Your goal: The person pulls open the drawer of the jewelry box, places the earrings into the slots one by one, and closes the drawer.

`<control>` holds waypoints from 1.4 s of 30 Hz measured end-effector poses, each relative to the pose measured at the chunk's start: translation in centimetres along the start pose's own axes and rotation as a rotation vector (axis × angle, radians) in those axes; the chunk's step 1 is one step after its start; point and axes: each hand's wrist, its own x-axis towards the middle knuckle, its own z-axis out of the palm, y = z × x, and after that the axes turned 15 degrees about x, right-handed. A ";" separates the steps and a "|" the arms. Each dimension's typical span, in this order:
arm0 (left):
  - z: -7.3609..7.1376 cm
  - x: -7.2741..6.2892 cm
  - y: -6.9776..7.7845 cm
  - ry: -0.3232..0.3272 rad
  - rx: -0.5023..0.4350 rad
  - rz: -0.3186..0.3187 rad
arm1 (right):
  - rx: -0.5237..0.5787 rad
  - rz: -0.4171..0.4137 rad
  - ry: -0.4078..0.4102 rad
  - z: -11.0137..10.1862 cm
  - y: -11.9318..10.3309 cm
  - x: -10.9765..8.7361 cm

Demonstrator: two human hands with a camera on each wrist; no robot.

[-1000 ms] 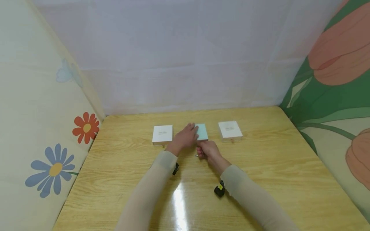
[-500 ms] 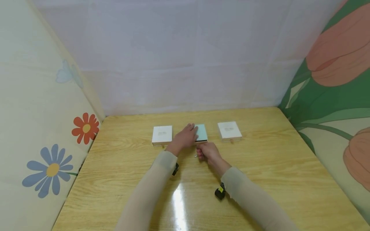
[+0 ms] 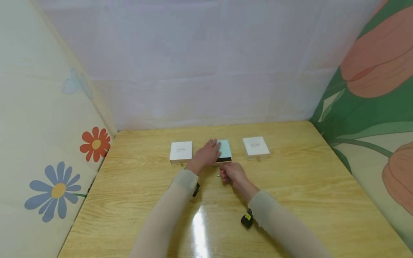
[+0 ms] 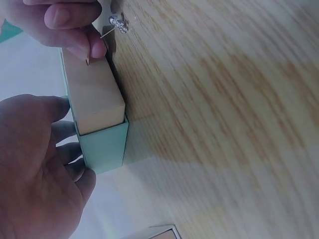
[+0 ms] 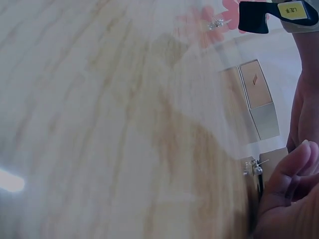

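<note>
The mint-green sleeve of a small drawer box (image 3: 226, 148) lies at the middle back of the table. My left hand (image 3: 207, 153) holds this sleeve from its left side, fingers over the top and side. At the box's front, my right hand (image 3: 233, 172) pinches a small tab on the beige drawer (image 4: 92, 92), which stands partly out and shows a dark strip of its inside in the head view. The right hand also has a sparkly silver earring (image 4: 118, 24) with a thin post, poking out below its fingers.
One white box (image 3: 181, 151) with small lettering sits to the left and another white box (image 3: 256, 146) to the right, each with a front tab. A wood-grain table (image 3: 290, 193) lies under them. A pale cloth wall (image 3: 206, 71) stands behind.
The drawer has slid out of the mint-green sleeve toward the person as the right hand drew back, baring a dark strip. The left hand stays on the sleeve; the white boxes have not moved.
</note>
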 end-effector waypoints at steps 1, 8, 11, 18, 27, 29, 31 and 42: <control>0.0 0.0 0.0 0.000 0.002 -0.001 | -0.002 -0.002 -0.001 0.0 0.1 -0.1; -0.1 -0.2 0.0 0.009 -0.005 -0.003 | 0.002 0.013 -0.006 -0.3 0.4 -0.4; -0.1 -0.2 0.0 0.013 -0.004 -0.001 | -0.004 0.018 -0.001 -0.4 0.5 -0.6; -0.1 -0.3 -0.1 0.014 0.011 0.007 | 0.000 0.000 -0.011 -0.3 0.9 -1.0; 0.0 -0.5 -0.2 0.027 -0.008 0.029 | 0.006 -0.012 0.002 -0.4 1.1 -1.4; 0.0 -0.5 -0.2 0.026 -0.021 0.028 | 0.008 -0.010 0.001 -0.4 1.1 -1.5; 0.1 -0.4 -0.2 0.025 -0.021 0.025 | 0.011 -0.009 -0.001 -0.4 1.2 -1.5; 0.0 -0.2 -0.1 0.024 -0.003 0.013 | 0.021 0.011 -0.009 -0.4 1.2 -1.8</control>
